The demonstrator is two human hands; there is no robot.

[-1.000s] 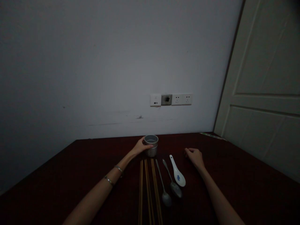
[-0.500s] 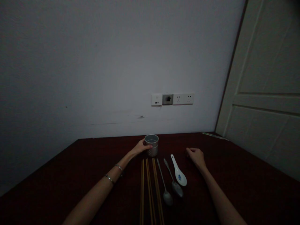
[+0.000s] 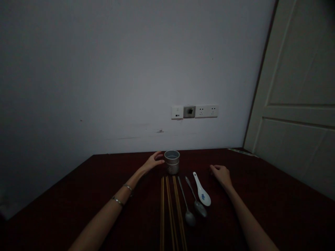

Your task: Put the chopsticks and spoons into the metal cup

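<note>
A small metal cup (image 3: pixel 172 161) stands upright on the dark red table (image 3: pixel 78 202). My left hand (image 3: pixel 152 161) lies just left of the cup, fingers spread and apart from its wall, holding nothing. My right hand (image 3: pixel 221 174) rests on the table to the right, fingers curled under. Between my arms lie several wooden chopsticks (image 3: pixel 170 209), two metal spoons (image 3: pixel 188 209) and a white ceramic spoon with a blue mark (image 3: pixel 202 195), all pointing toward the cup.
A white wall rises right behind the table, with a row of sockets and a switch (image 3: pixel 194 111). A pale door (image 3: pixel 300 104) stands at the right. A thin light strip (image 3: pixel 242 152) lies at the table's far right corner.
My left hand has let go of the cup and drawn slightly left, with its fingers opened. The right hand stays where it was.
</note>
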